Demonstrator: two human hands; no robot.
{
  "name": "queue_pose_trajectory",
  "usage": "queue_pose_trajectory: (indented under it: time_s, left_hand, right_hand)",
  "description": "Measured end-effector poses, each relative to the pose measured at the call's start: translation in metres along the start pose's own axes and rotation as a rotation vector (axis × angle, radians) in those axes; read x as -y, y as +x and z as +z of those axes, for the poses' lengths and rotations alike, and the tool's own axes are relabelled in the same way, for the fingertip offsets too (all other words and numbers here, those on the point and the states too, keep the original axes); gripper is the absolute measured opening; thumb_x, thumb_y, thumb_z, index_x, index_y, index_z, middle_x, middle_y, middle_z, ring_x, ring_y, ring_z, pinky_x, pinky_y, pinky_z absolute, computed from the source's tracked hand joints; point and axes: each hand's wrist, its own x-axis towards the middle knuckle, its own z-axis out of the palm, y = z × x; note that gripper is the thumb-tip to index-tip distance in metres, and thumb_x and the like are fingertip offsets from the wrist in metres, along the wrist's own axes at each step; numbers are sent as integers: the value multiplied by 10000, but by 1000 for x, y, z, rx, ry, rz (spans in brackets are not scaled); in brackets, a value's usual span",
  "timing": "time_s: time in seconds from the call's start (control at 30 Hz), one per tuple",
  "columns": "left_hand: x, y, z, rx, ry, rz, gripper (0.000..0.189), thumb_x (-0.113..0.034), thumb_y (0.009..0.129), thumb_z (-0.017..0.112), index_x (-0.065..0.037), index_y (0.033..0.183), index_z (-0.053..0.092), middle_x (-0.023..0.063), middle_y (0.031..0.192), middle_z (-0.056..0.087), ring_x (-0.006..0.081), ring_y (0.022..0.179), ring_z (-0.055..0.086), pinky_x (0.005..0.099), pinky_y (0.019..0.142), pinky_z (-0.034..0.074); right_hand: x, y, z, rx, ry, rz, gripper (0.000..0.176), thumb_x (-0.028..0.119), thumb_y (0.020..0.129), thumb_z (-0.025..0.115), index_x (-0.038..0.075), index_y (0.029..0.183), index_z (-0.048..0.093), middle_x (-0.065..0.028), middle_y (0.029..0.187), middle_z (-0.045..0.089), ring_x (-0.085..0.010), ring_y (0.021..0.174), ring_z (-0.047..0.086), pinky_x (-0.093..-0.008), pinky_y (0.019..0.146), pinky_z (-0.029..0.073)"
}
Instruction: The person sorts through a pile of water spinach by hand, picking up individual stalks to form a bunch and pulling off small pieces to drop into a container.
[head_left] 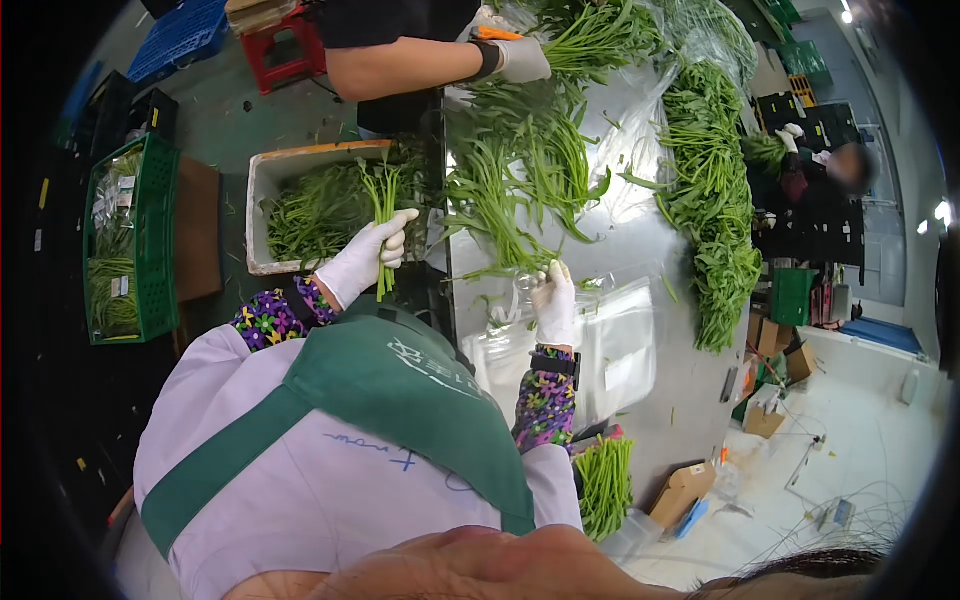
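My left hand [372, 256], in a white glove, is closed around a small bunch of water spinach [381, 190], its green stems upright in the fist. A white glove also covers my right hand [556, 305]. Its fingertips are pinched together on a stem at the near edge of a loose pile of water spinach [500, 205] on the metal table [655, 425]. Clear plastic bags [620, 350] lie flat beside and under my right hand.
A white foam box [256, 215] of greens stands left of the table. Bundled greens [712, 200] line its far side. Across from me, a co-worker's gloved hand [525, 60] holds greens and something orange. A green crate [160, 240] stands left; another bundle [605, 490] lies near my right side.
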Motion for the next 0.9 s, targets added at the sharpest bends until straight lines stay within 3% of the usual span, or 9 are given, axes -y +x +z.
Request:
queue_pose_trajectory:
  time_s: [0.03,0.17,0.23,0.3,0.37,0.57,0.73,0.83,0.9]
  left_hand:
    - [-1,-1,-3,124,-30,-35,317,-230,910,526,-97,1196,494,-74,586,370,44,467,306,196,447,244]
    - [17,8,9,-33,-56,-172,263,-218,888,559,-83,1114,574,-94,569,376,39,468,312,193,441,246]
    - [29,15,24,-83,24,-214,197,-176,847,628,-71,1013,625,-25,744,559,36,508,390,178,462,334]
    - [44,29,35,-74,117,-256,264,-177,879,578,-77,1124,564,-15,818,588,34,534,407,159,479,359]
    - [58,46,39,-56,56,-226,238,-171,886,574,-64,1099,564,16,888,613,36,545,432,156,480,386]
    - [52,55,56,-77,1,-185,152,-148,886,576,-83,1018,541,-30,774,532,30,514,421,165,448,373]
    - [55,58,52,-27,-21,-170,107,-128,872,591,-76,958,556,-29,766,536,34,521,419,170,442,338]
    - [53,59,43,-102,-38,-125,159,-108,853,612,-46,993,565,30,841,605,36,521,437,182,430,363]
    - [51,57,42,-91,-7,-115,147,-102,850,612,-37,976,574,35,835,607,37,517,434,177,438,359]
  right_hand:
    - [-2,0,-3,-2,-2,1,64,105,888,545,80,941,519,-8,788,523,-113,687,472,-258,638,418]
    - [-9,-13,16,93,202,115,73,116,864,581,108,913,528,4,764,504,-116,669,467,-276,648,409]
    - [-14,-19,28,106,333,173,56,127,870,578,103,895,533,0,754,501,-117,672,470,-278,641,412]
    - [-22,-24,40,116,379,220,59,133,873,577,103,896,532,0,752,501,-116,673,473,-280,639,415]
    - [-35,-28,47,125,428,266,62,140,875,576,103,896,531,-1,750,501,-115,674,475,-281,636,417]
    - [-55,-42,52,125,403,363,101,181,889,555,89,929,552,1,755,526,-116,672,479,-283,640,415]
    - [-48,-37,37,76,367,352,93,177,883,563,99,930,542,6,763,521,-112,678,484,-278,633,413]
    - [-28,-28,26,53,494,190,57,146,882,566,106,890,526,1,742,519,-118,657,499,-270,623,426]
    - [-19,-22,25,-64,230,-54,19,105,886,539,98,875,526,-5,735,526,-115,638,504,-250,598,434]
